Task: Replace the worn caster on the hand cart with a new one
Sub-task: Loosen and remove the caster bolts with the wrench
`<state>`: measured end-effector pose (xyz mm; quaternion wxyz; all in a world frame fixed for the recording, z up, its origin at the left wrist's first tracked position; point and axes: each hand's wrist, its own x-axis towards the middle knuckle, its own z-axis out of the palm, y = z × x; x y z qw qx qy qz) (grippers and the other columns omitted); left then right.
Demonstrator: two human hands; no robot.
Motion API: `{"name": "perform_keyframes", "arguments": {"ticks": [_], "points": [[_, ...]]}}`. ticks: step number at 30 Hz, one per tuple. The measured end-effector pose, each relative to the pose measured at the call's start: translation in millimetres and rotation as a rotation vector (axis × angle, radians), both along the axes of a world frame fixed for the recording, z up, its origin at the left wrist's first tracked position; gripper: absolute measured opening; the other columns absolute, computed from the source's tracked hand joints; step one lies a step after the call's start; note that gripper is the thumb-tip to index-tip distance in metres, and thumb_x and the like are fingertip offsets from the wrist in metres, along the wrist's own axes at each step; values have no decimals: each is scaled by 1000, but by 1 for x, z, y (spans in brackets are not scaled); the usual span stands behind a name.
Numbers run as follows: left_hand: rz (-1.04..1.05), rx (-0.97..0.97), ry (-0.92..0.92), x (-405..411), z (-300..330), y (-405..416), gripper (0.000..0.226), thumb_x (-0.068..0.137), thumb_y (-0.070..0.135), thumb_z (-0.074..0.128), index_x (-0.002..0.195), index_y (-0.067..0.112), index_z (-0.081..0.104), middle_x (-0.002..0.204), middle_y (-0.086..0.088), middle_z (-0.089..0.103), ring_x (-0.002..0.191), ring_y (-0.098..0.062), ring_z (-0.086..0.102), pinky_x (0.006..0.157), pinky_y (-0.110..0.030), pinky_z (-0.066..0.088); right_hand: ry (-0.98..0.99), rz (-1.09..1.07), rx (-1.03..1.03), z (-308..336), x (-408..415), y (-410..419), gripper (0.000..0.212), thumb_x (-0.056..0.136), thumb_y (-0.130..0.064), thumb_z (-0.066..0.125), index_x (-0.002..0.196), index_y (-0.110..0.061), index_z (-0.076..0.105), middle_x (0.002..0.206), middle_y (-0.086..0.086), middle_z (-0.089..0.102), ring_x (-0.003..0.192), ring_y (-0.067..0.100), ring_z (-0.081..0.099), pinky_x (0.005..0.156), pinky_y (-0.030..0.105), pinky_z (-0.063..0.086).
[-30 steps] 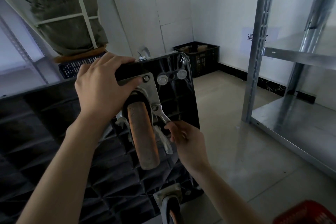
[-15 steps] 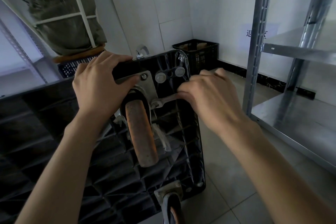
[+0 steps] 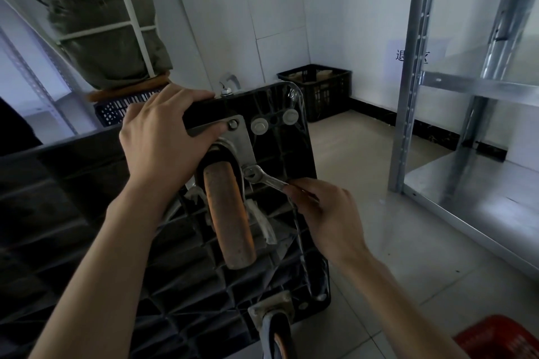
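The black hand cart stands on its side, ribbed underside facing me. A worn orange caster is bolted to it by a metal plate. My left hand grips the cart's top edge, thumb on the plate beside a bolt. My right hand grips the handle of a silver wrench, whose head sits on the plate's lower right bolt. A second caster sticks out at the cart's bottom edge.
A metal shelving rack stands to the right on the tiled floor. A black crate sits in the far corner, a red basket at bottom right. A sack and another crate are behind the cart on the left.
My right hand swung the wrench handle up to the right half a second ago, then back down to the lower right. The left hand stays on the cart edge.
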<state>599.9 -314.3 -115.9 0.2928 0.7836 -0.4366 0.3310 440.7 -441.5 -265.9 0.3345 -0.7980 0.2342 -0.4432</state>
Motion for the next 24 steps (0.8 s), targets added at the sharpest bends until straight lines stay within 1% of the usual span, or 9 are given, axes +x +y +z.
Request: {"name": "perform_keyframes", "arguments": {"ticks": [1, 4, 9, 12, 13, 16, 19, 22, 24], "points": [[2, 1, 1, 0, 0, 0, 46, 83, 48, 75, 126, 35, 67, 124, 13, 64, 115, -17, 54, 94, -29, 24, -22, 1, 31, -4, 3, 2, 24, 101, -43, 56, 103, -30, 76, 61, -14, 56, 58, 5, 55, 49, 20, 31], [-2, -3, 2, 0, 0, 0, 45, 83, 47, 76, 125, 34, 67, 124, 13, 64, 114, -16, 53, 93, -29, 24, -54, 5, 98, -12, 10, 6, 21, 102, -40, 57, 97, -31, 75, 64, -5, 61, 59, 12, 59, 51, 39, 41], [-8, -4, -11, 2, -1, -1, 44, 83, 47, 76, 125, 34, 67, 122, 13, 64, 115, -16, 55, 94, -28, 24, -96, 46, 273, -19, 21, 13, 20, 101, -34, 60, 91, -29, 76, 63, -15, 62, 56, 3, 56, 50, 16, 30], [-4, 3, -13, 3, -1, -1, 44, 83, 48, 75, 125, 34, 67, 122, 12, 64, 115, -17, 56, 93, -29, 24, -81, 61, 304, -19, 25, 19, 20, 101, -37, 58, 89, -33, 74, 65, -15, 61, 55, 5, 55, 51, 16, 29], [-2, 3, -13, 3, -1, -1, 44, 83, 48, 75, 125, 34, 67, 122, 12, 64, 115, -17, 56, 93, -29, 24, -54, 51, 281, -17, 24, 18, 20, 101, -40, 57, 90, -34, 73, 65, -13, 61, 56, 7, 55, 50, 20, 31], [-2, 8, -17, 3, -2, -1, 44, 84, 48, 75, 125, 34, 66, 123, 13, 64, 115, -16, 55, 93, -29, 24, 124, -78, 26, 0, 14, 7, 25, 102, -47, 52, 97, -32, 71, 70, -13, 62, 67, 11, 61, 54, 30, 34], [-1, 6, -17, 3, -1, -1, 44, 84, 49, 74, 125, 36, 66, 122, 14, 64, 114, -16, 55, 93, -29, 24, 236, -175, -301, 35, -2, -8, 28, 103, -49, 48, 99, -34, 72, 85, -12, 68, 82, 18, 64, 71, 34, 35], [4, 9, -21, 3, -2, -1, 44, 83, 49, 75, 125, 36, 66, 122, 13, 64, 113, -17, 55, 92, -29, 25, 305, -183, -483, 70, -14, -18, 27, 101, -48, 50, 100, -36, 74, 90, -11, 71, 90, 19, 63, 82, 37, 34], [-1, 8, -20, 3, -2, -1, 44, 83, 49, 75, 125, 36, 66, 121, 13, 64, 113, -16, 55, 91, -29, 24, 305, -223, -574, 86, -19, -24, 28, 100, -49, 51, 99, -35, 75, 87, -10, 72, 89, 19, 63, 82, 38, 32]]}}
